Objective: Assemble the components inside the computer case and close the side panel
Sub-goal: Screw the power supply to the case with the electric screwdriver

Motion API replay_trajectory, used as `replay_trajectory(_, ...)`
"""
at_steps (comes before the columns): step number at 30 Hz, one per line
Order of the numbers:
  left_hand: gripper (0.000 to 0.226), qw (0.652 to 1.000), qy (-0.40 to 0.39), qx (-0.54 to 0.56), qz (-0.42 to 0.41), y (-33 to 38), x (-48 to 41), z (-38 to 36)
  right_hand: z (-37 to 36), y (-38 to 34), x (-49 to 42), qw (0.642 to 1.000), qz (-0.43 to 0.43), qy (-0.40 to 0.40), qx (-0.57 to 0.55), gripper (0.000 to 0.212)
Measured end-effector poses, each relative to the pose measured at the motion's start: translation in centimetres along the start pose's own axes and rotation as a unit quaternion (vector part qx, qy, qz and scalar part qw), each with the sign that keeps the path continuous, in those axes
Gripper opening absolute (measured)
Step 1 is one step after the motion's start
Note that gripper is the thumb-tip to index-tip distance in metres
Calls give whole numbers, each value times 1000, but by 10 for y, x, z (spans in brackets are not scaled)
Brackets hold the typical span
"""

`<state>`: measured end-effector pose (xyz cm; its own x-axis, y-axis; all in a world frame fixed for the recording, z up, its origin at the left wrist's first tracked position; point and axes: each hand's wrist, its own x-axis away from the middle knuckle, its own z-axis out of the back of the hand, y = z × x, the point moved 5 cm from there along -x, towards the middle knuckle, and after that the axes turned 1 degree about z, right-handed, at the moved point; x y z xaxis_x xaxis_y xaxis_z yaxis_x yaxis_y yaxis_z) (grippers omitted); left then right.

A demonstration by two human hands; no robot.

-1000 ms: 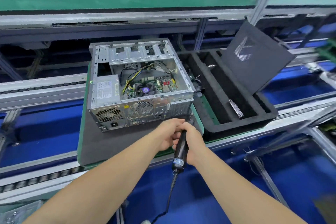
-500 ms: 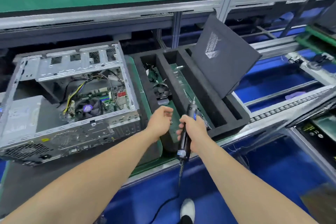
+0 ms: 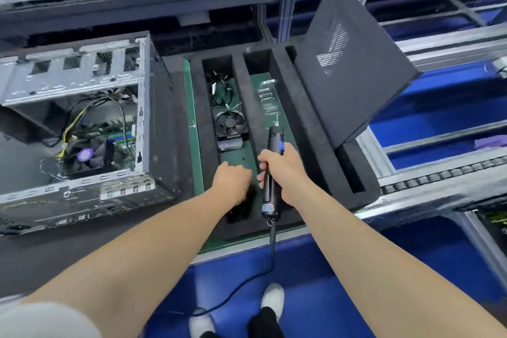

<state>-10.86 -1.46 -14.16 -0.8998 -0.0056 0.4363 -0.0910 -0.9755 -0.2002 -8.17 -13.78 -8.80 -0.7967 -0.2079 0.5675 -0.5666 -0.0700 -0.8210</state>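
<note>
Well left of right hand (image 3: 285, 173) (gripping screwdriver (image 3: 275, 140)): computer case (image 3: 76, 82).

Bright, even indoor light with soft shadows. The foam tray (image 3: 238, 90) is fairly sharp, its compartments dark. Left of the tray, the computer case (image 3: 71, 82) is smeared by motion blur. Beyond the tray, metal rails (image 3: 450, 41) blur and bend with wide-angle distortion.

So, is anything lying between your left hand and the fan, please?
Nothing visible blocks it: left hand and fan share one foam tray compartment, with bare green floor and a small grey part by the fan between them.
</note>
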Motion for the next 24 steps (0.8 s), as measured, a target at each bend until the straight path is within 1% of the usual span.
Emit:
replay_trajectory(3, 14, 1000, 16, -15, 0, 6, -1, -6, 2, 1, -5, 1000, -6, -10, -7, 44)
replay_trajectory(5, 22, 999, 22, -25, -6, 9, -3, -9, 3, 1, -8, 1000, -8, -14, -8, 47)
replay_trajectory(7, 30, 1000, 8, -27, -12, 10, -4, -12, 4, 1, -9, 1000, -9, -19, -9, 46)
replay_trajectory(11, 37, 999, -38, 14, -5, 8, -5, -14, 1, -2, -6, 1000, -6, -23, -19, 38)
replay_trajectory(14, 45, 998, -52, 34, -2, 9, -3, -12, -1, -5, -3, 999, -6, -28, -24, 52)
replay_trajectory(16, 41, 995, -70, 73, 7, 7, -2, -6, -2, -6, 0, 999, -5, -32, -24, 52)
replay_trajectory(17, 34, 990, -75, 122, 19, 4, -3, 0, -2, -8, 2, 999, -1, -35, -21, 49)
replay_trajectory(18, 24, 978, -65, 193, 38, -1, -4, 9, -2, -10, 5, 999, 5, -36, -18, 44)
replay_trajectory(19, 14, 958, -36, 277, 64, -9, -5, 21, -2, -14, 7, 999, 11, -37, -19, 41)
replay_trajectory(20, 13, 927, 5, 365, 92, -19, -4, 35, -4, -18, 10, 999, 19, -40, -20, 40)
replay_trajectory(21, 18, 881, 50, 455, 121, -30, -2, 51, -6, -22, 13, 998, 27, -46, -19, 40)
replay_trajectory(22, 24, 814, 87, 557, 141, -41, 1, 66, -10, -27, 16, 998, 36, -55, -15, 40)
replay_trajectory(23, 28, 722, 104, 669, 144, -50, 5, 80, -16, -33, 20, 997, 47, -67, -11, 38)
replay_trajectory(24, 26, 619, 96, 769, 129, -56, 7, 95, -24, -40, 25, 995, 59, -81, -2, 36)
